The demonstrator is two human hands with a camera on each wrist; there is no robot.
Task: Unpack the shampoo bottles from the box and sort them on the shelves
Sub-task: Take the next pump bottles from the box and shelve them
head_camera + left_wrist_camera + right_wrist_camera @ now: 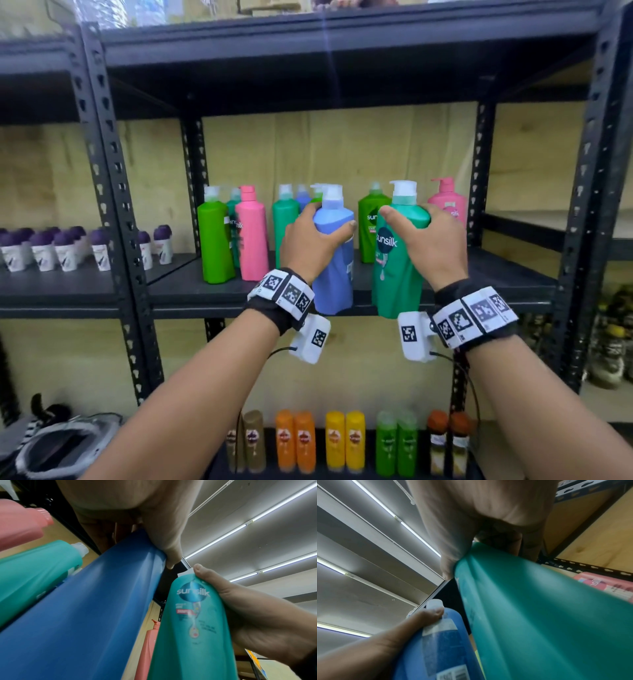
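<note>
While both hands are loaded, the job looks to be somewhere in its middle stretch. Nearest the camera, the left hand [313,240] wraps the shoulder of a blue bottle [334,257], thumb on one side and fingers round the other, and the right hand [426,241] grips a teal bottle [395,263] the same way. Each bottle is upright, long axis vertical, white pump head on top; the teal one shows its brand label to the camera, while the blue one has a small barcoded label on its right edge. Their bases hang at the front lip of the middle shelf [191,291], and I cannot tell whether either is touching it yet.

Further back on that shelf stand bottles already placed: a bright green bottle [215,240] and a pink bottle [252,236] to the left, another teal one and a green one behind the hands, a second pink one at far right. Colours look mixed rather than grouped, so sorting seems unfinished. The box is not in view, so how many bottles are left to unpack cannot be judged.
</note>
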